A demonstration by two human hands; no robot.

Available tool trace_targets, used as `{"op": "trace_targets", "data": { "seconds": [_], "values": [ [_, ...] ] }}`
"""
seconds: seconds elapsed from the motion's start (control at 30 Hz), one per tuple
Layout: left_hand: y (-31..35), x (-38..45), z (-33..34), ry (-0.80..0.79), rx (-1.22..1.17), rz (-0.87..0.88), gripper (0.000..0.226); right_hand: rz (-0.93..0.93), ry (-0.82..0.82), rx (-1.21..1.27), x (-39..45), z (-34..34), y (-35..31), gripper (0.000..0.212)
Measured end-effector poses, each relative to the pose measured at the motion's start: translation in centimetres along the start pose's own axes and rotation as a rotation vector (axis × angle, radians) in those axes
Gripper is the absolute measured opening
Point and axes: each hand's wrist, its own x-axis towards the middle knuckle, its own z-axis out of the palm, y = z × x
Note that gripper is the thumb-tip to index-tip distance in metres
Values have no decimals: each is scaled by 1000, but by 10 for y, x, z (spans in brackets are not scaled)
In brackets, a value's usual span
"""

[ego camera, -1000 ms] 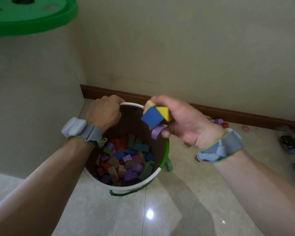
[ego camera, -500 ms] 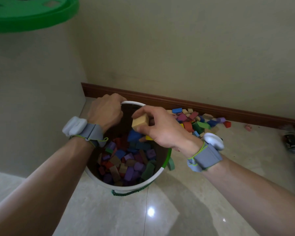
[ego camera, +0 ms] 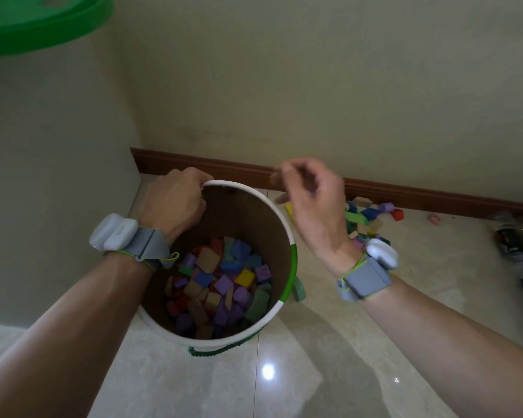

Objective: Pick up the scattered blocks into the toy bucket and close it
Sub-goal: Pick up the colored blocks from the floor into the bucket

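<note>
Both forearms are showing bare, with no sleeves. The left hand [ego camera: 171,203] and right hand [ego camera: 311,206] are each wearing a grey fabric wrist strap [ego camera: 147,247] edged in thin lime-green cord, carrying a rounded white plastic module [ego camera: 381,253] on top.

Both bare forearms are reaching forward from the lower corners, each wearing a grey strap with a white unit at the wrist. The left hand [ego camera: 171,200] is curling knuckles-up, its fingers [ego camera: 200,183] hooking over something and gripping it. The right hand [ego camera: 310,200] is hanging higher in the air, wrist bent down, back facing the camera, its fingers [ego camera: 280,176] loosely curled and holding nothing, slightly blurred.
</note>
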Motion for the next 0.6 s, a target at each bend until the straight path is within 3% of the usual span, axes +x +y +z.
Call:
{"op": "trace_targets", "data": {
  "seconds": [0.07,0.1,0.17,0.27,0.33,0.43,0.6],
  "values": [
    [-2,2,2,-9,2,2,41,-18,172,-144,8,-13,30,13],
    [-3,3,2,-14,6,0,41,-6,174,-259,9,-19,48,13],
    [-4,5,2,-25,15,-5,42,33,52,-553,1,-31,93,27],
    [-6,8,3,-35,10,-8,43,122,-238,-937,-39,-41,157,71],
    [-6,12,4,-37,4,-10,43,136,-389,-1132,-69,-44,195,86],
    [-6,17,5,-24,21,-12,43,60,-528,-1249,-88,-46,235,85],
    [-3,22,5,15,44,8,44,-18,-450,-1260,-46,-40,244,85]
  ]
}}
